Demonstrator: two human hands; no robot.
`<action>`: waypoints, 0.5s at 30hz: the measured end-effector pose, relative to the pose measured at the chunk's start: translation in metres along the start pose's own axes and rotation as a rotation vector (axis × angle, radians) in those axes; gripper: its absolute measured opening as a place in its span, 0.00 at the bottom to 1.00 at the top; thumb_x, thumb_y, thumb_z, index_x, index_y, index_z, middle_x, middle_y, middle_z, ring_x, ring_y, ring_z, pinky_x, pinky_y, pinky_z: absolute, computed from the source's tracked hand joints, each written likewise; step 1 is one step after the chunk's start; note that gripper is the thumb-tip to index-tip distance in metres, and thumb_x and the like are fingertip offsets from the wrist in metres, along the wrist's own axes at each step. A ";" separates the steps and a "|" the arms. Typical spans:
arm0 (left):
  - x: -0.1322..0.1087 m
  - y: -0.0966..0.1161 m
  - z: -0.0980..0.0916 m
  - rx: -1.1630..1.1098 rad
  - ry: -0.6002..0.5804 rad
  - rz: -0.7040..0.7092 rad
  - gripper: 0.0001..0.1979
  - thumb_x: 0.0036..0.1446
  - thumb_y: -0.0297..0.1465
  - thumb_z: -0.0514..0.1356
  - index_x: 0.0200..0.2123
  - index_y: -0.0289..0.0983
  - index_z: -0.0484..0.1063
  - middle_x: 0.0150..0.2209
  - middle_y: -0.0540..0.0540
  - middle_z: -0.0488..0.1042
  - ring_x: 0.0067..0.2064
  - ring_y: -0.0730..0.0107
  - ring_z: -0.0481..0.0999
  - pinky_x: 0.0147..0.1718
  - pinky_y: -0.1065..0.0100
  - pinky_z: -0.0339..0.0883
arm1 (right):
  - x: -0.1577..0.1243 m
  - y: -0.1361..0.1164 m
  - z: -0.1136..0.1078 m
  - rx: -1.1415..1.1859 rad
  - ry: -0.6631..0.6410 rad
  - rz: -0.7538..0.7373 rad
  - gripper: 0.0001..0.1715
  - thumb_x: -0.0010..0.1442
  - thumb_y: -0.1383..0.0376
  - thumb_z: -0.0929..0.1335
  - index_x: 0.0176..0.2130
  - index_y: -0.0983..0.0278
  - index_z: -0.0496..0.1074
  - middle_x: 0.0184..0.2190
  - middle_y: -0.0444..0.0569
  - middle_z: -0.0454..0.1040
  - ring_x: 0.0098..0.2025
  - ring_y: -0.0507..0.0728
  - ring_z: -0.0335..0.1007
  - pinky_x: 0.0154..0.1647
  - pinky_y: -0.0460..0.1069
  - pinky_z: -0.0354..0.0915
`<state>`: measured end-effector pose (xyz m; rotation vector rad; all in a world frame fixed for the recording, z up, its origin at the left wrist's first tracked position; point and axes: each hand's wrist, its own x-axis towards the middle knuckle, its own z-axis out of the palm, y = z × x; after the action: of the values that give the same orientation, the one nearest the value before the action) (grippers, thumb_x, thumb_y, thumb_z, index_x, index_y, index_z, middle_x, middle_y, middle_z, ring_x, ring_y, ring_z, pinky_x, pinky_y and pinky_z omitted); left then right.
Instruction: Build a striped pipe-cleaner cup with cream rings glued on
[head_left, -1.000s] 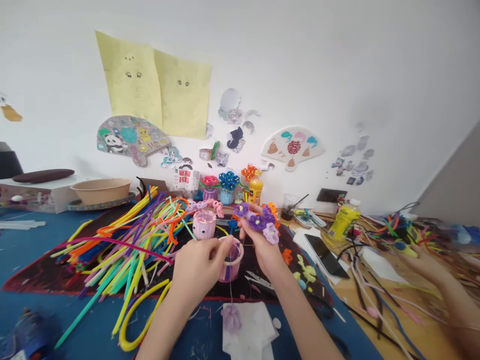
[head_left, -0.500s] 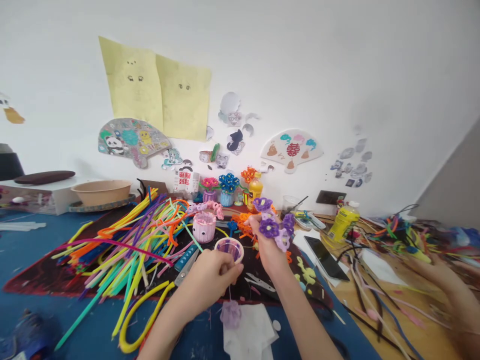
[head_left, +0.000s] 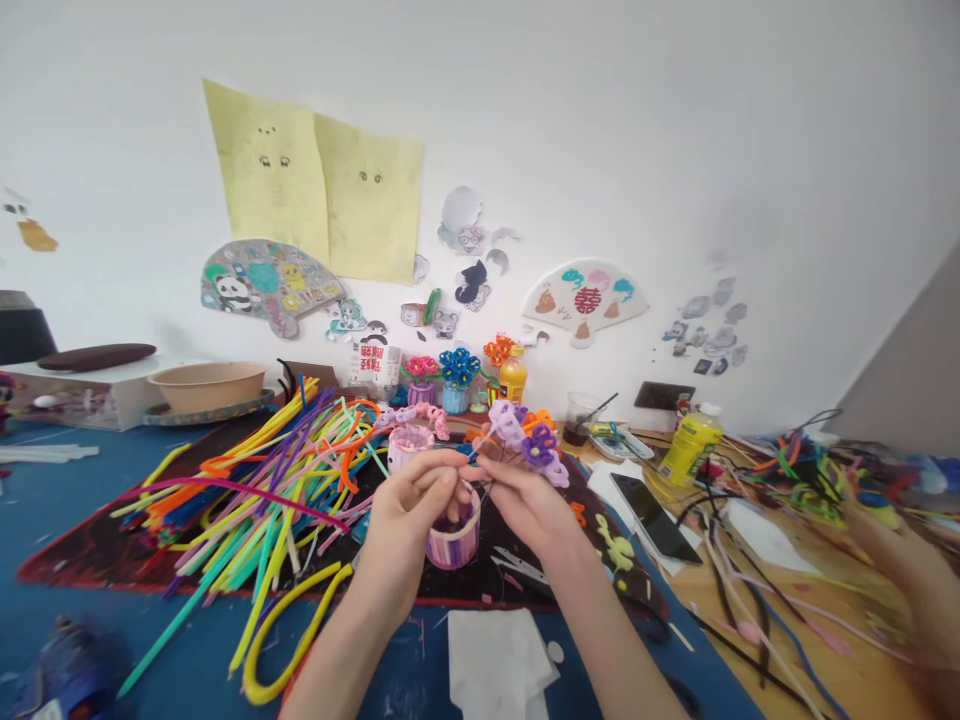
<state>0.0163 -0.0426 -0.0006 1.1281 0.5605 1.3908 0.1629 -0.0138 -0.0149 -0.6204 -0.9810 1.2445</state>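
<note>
Purple flowers (head_left: 539, 445) held above a striped pot (head_left: 452, 547)

The right hand (head_left: 527, 500) carries the dark and pale purple blooms, its grip pinching their thin stems between thumb and fingers. The left hand (head_left: 420, 500) meets it fingertip to fingertip, with curled fingers; whether that grip pinches anything I cannot tell. Directly below, the pink-and-purple pot stands upright on a dark mat (head_left: 82, 562), its rim partly covered by the left fingers.

Behind the left hand is a pink pot (head_left: 409, 440), partly hidden. A heap of fuzzy coloured stems (head_left: 262, 510) spreads across the mat to the left, some reaching onto the blue desk (head_left: 60, 510). White paper (head_left: 491, 650) lies in front of the mat, between the forearms. Well to the right, a phone (head_left: 656, 517) rests near a yellow bottle (head_left: 690, 447); beyond them, a co-worker's hand (head_left: 874, 525) is blurred.
</note>
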 end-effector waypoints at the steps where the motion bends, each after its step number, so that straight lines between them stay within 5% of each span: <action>1: 0.000 -0.004 0.002 0.000 0.024 0.003 0.14 0.49 0.36 0.69 0.36 0.34 0.74 0.26 0.48 0.76 0.26 0.75 0.69 0.26 0.74 0.62 | -0.002 -0.001 0.001 0.009 -0.024 0.017 0.11 0.42 0.68 0.75 0.30 0.60 0.75 0.30 0.44 0.74 0.36 0.56 0.70 0.47 0.53 0.67; 7: 0.001 -0.010 0.002 0.118 0.011 0.019 0.14 0.51 0.37 0.67 0.37 0.35 0.70 0.28 0.48 0.77 0.24 0.76 0.67 0.24 0.74 0.60 | -0.007 -0.011 0.006 0.032 -0.129 0.047 0.23 0.37 0.71 0.74 0.37 0.56 0.75 0.33 0.43 0.75 0.35 0.56 0.66 0.44 0.54 0.68; 15: -0.002 -0.017 0.003 0.676 -0.079 0.254 0.07 0.61 0.31 0.55 0.37 0.38 0.73 0.31 0.48 0.78 0.32 0.68 0.74 0.32 0.69 0.65 | -0.012 -0.011 0.006 -0.068 -0.091 -0.019 0.19 0.43 0.61 0.77 0.38 0.56 0.76 0.37 0.46 0.76 0.43 0.60 0.70 0.40 0.53 0.69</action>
<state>0.0269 -0.0426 -0.0149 1.8378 0.8898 1.3978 0.1625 -0.0285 -0.0064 -0.6100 -1.1065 1.2354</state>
